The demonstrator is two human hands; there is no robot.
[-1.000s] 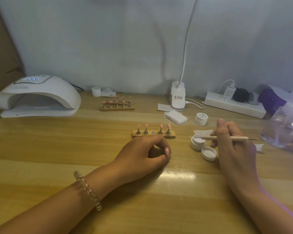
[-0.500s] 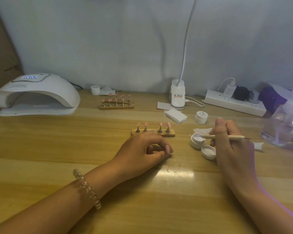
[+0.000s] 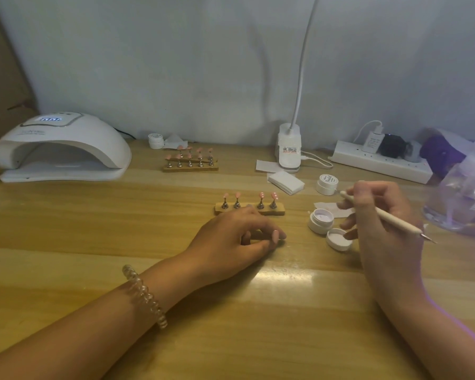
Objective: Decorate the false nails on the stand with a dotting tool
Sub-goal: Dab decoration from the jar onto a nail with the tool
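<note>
A small wooden stand (image 3: 274, 210) carrying four pink false nails (image 3: 261, 195) on metal pegs (image 3: 260, 205) sits in the middle of the pale wooden counter (image 3: 93, 231). The two right-hand nails show white dots. The left hand (image 3: 228, 242) rests on the counter just in front of the stand, its grip loosely curled, thumb and forefinger nearly meeting. Whether it pinches anything, I cannot tell. The right hand (image 3: 381, 229) has its grip pinched on a slim cream dotting tool (image 3: 395, 221), tilted, just right of an open white jar (image 3: 320, 221) and its lid (image 3: 339, 239).
</note>
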